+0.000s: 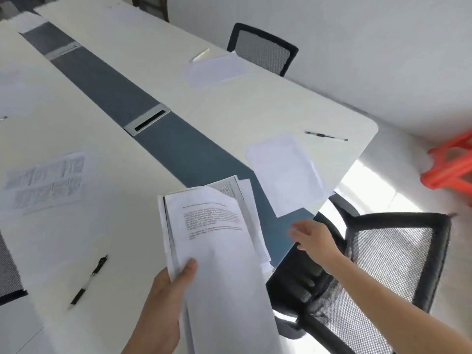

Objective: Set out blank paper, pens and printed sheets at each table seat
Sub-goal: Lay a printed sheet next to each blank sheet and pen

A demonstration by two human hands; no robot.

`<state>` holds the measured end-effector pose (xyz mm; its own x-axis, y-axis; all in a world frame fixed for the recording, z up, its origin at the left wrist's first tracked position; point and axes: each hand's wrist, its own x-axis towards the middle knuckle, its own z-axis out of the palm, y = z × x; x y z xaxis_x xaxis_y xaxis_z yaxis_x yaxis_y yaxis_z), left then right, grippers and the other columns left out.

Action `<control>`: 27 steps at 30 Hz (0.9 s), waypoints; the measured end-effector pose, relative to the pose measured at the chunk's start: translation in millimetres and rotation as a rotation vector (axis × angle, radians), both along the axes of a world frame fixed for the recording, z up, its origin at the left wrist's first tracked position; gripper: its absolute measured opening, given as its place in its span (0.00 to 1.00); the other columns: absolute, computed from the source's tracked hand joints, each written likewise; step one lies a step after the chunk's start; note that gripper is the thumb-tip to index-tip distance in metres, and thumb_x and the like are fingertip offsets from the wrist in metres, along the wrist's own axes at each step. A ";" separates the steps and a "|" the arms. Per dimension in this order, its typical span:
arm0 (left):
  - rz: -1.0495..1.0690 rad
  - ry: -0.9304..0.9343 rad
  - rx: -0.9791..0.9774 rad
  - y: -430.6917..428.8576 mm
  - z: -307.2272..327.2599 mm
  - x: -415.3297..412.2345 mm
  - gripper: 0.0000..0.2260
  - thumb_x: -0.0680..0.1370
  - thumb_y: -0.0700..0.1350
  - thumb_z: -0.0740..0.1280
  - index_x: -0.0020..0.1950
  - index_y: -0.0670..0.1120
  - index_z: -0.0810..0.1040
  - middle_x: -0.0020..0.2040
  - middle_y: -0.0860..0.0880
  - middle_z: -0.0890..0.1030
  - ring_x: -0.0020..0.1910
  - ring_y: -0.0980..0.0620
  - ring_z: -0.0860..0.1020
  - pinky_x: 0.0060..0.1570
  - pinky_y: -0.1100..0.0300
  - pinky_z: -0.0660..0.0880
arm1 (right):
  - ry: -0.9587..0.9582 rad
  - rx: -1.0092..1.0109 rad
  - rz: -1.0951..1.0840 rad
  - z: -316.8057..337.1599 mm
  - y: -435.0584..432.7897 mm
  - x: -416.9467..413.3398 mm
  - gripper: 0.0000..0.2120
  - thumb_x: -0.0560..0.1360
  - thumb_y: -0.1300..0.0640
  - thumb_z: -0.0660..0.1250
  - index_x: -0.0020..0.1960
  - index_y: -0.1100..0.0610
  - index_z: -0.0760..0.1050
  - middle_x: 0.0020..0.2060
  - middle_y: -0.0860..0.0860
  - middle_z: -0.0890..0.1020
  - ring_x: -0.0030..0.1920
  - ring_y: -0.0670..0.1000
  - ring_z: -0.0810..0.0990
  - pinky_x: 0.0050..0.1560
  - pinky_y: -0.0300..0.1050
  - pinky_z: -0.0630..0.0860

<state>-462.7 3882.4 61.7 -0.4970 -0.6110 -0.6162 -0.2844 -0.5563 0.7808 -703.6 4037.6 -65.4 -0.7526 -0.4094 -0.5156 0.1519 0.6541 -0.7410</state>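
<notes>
My left hand [168, 290] grips a stack of printed sheets [214, 238] from below, thumb on top, held over the table's near end. My right hand [314, 236] is open with straight fingers, just short of a blank sheet [286, 172] that lies on the table corner, partly overhanging the edge. A black pen [327, 136] lies beyond that sheet. At the far seat are another blank sheet [217, 69] and a pale pen [201, 54]. On the left half lie a printed sheet [48, 180] and a black pen [89, 279].
The long white table [143, 80] has a dark centre strip with a cable slot [149, 123]. A black mesh chair [378, 267] stands at the near right corner, another chair [263, 48] farther along. A red plastic stool [449, 164] sits by the wall.
</notes>
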 end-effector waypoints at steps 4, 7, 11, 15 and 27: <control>-0.145 0.047 0.023 57.2 14.5 -37.8 0.12 0.73 0.43 0.71 0.55 0.43 0.81 0.49 0.45 0.86 0.47 0.49 0.85 0.45 0.54 0.76 | -0.199 -0.218 -0.056 41.8 73.1 12.5 0.12 0.76 0.51 0.70 0.57 0.55 0.79 0.49 0.52 0.86 0.50 0.50 0.85 0.53 0.49 0.81; -0.188 0.072 0.053 113.3 23.2 -64.7 0.21 0.67 0.47 0.73 0.59 0.44 0.80 0.53 0.45 0.85 0.53 0.45 0.83 0.52 0.50 0.76 | -0.358 -0.332 -0.047 59.4 133.1 17.5 0.21 0.71 0.42 0.69 0.61 0.50 0.77 0.54 0.48 0.85 0.54 0.46 0.84 0.57 0.48 0.80; -0.203 0.090 0.015 209.5 35.9 -103.0 0.11 0.73 0.43 0.68 0.54 0.45 0.81 0.44 0.49 0.87 0.41 0.54 0.85 0.40 0.56 0.77 | -0.529 -0.498 -0.088 69.1 230.3 8.5 0.20 0.74 0.44 0.69 0.61 0.53 0.79 0.51 0.52 0.86 0.48 0.51 0.85 0.47 0.43 0.79; -0.278 0.109 0.019 300.6 35.9 -138.8 0.08 0.76 0.40 0.66 0.53 0.47 0.81 0.41 0.53 0.87 0.38 0.58 0.85 0.41 0.58 0.73 | -0.602 -0.582 -0.240 72.6 330.3 -10.2 0.20 0.72 0.50 0.70 0.59 0.62 0.80 0.56 0.59 0.84 0.54 0.58 0.83 0.51 0.48 0.79; -0.524 0.141 0.047 399.7 36.3 -265.2 0.08 0.79 0.43 0.63 0.54 0.45 0.81 0.45 0.51 0.87 0.43 0.58 0.85 0.43 0.61 0.75 | -0.208 -0.657 -0.740 89.0 465.7 -102.0 0.16 0.70 0.58 0.72 0.51 0.69 0.80 0.47 0.66 0.85 0.47 0.69 0.84 0.50 0.64 0.81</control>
<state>-727.9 4282.1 98.1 -0.8076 -0.2322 -0.5421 -0.4271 -0.4036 0.8091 -805.5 4503.3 23.6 -0.8536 -0.1263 -0.5054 0.5209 -0.1851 -0.8333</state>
